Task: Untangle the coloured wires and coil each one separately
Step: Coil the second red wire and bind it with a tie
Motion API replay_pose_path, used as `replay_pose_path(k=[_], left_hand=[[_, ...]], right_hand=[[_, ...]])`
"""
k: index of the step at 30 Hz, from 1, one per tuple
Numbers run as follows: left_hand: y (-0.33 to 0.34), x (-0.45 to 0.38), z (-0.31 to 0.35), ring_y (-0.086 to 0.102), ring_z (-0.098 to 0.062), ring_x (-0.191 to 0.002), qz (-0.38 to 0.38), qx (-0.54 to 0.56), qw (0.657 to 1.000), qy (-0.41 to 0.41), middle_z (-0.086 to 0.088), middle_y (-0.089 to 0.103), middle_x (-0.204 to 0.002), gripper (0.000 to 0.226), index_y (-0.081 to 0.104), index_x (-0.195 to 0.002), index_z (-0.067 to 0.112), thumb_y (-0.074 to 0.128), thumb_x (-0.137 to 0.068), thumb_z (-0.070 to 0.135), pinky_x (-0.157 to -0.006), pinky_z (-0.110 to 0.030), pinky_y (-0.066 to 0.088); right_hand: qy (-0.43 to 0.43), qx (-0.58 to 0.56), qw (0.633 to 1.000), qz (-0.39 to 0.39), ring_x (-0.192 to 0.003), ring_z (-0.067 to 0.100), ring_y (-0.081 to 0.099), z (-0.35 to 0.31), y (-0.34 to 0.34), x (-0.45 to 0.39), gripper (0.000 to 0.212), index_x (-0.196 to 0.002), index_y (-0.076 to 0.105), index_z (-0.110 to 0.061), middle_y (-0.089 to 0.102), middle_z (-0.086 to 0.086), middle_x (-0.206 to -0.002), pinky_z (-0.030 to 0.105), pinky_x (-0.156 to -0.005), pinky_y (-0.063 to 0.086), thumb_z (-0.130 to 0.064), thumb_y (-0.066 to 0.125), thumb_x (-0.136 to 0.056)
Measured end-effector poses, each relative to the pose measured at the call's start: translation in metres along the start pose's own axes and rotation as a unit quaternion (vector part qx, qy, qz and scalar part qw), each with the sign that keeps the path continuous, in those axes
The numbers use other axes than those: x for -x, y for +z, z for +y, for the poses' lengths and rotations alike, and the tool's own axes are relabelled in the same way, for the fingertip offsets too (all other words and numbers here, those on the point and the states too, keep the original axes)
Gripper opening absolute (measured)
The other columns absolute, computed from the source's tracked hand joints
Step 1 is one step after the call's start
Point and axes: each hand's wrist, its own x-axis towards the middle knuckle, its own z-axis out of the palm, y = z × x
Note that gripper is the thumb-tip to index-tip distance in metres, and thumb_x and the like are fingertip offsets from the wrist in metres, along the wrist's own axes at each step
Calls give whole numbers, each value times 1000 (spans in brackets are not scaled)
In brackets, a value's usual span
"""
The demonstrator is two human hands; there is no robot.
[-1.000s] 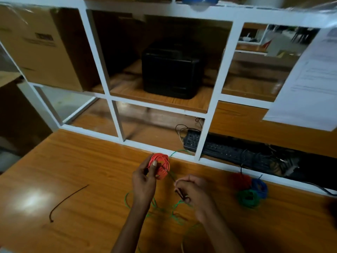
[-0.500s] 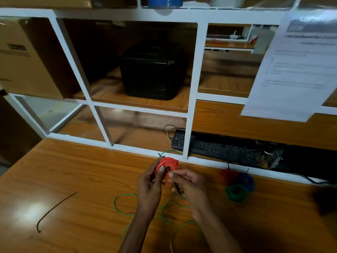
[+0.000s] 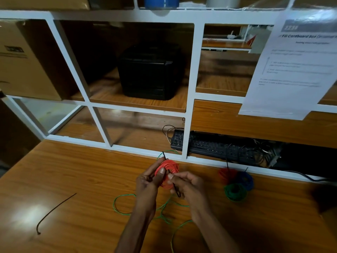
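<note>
Both hands (image 3: pixel 145 181) (image 3: pixel 187 183) hold the orange coil (image 3: pixel 166 173) upright, facing the person.

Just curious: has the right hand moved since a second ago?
Yes. The right hand has closed in on the orange coil, toward the white frame.

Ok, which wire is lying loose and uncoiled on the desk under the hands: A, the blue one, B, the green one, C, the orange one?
B: the loose green wire sprawls in loops across the desk, while the orange coil is wound up in both hands.
</note>
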Motion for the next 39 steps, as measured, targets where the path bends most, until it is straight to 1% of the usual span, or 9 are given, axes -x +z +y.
replay_pose_path(k=[4, 7, 11, 13, 17, 23, 29, 34, 39], left_hand=[[-8, -2, -4, 75, -28, -110, 48, 9, 999, -9, -12, 79, -116, 36, 72, -129, 13, 66, -97, 0, -89, -33, 63], [-13, -3, -7, 75, -27, -110, 66, -10, 998, -18, -9, 79, -116, 35, 72, -129, 14, 66, -97, 1, -95, -41, 61], [-14, 2, -5, 76, -19, -108, 62, -42, 997, -9, -5, 80, -115, 36, 72, -129, 16, 65, -98, -1, -85, -30, 62], [-15, 4, -5, 74, -20, -113, 50, -69, 996, 3, -4, 79, -119, 35, 72, -130, 15, 67, -98, 3, -87, -29, 61], [-18, 8, -4, 72, -17, -118, 36, -125, 991, 31, 3, 78, -122, 32, 75, -127, 21, 69, -98, 8, -94, -35, 59], [-18, 16, 2, 72, -9, -112, 19, -158, 986, 44, 13, 79, -116, 30, 76, -119, 29, 69, -98, 8, -89, -29, 61], [-13, 20, 9, 70, -6, -118, -22, -204, 975, 81, 13, 78, -119, 31, 77, -122, 25, 68, -99, 5, -96, -27, 58], [-13, 24, 13, 70, -9, -119, -39, -189, 978, 80, 10, 78, -120, 30, 77, -124, 21, 69, -99, 6, -97, -27, 57], [-14, 28, 12, 71, -11, -119, -57, -185, 978, 80, 7, 79, -119, 29, 77, -123, 19, 68, -99, 5, -94, -25, 57]], right_hand=[[44, 6, 997, -65, -71, 14, 68, -1, -4, 0, 17, -104, 75, -13, 79, 8, -96, 20, -58, 45, -14, 79, -88], [77, -53, 985, -142, -80, 15, 68, -10, -9, 1, 25, -115, 73, -5, 77, 12, -103, 23, -65, 48, -12, 71, -90], [42, -112, 975, -189, -87, 16, 68, -25, -17, 3, 34, -120, 71, -1, 75, 16, -110, 27, -69, 49, -12, 66, -88], [-10, -48, 984, -174, -82, 12, 65, -28, -18, 3, 26, -113, 77, -9, 76, 13, -106, 24, -65, 47, -18, 72, -88], [-115, 39, 992, -34, -62, 11, 53, -31, -16, 2, 7, -93, 82, -15, 75, 6, -80, 17, -52, 40, -18, 80, -87], [-193, 114, 974, 28, -56, -1, 59, -31, -17, 1, 6, -86, 81, -21, 75, -7, -71, 17, -56, 45, -18, 78, -90], [-155, 127, 980, 9, -51, 2, 51, -25, -17, -1, 13, -82, 81, -18, 69, -6, -65, 20, -53, 40, -18, 74, -93], [-74, 23, 996, -47, -52, 11, 43, -24, -15, -1, 8, -84, 78, -9, 59, 5, -68, 19, -43, 27, -17, 75, -83], [-55, 14, 997, -61, -52, 11, 40, -24, -17, -2, 30, -89, 76, 0, 55, 2, -65, 19, -40, 22, -24, 72, -71]])
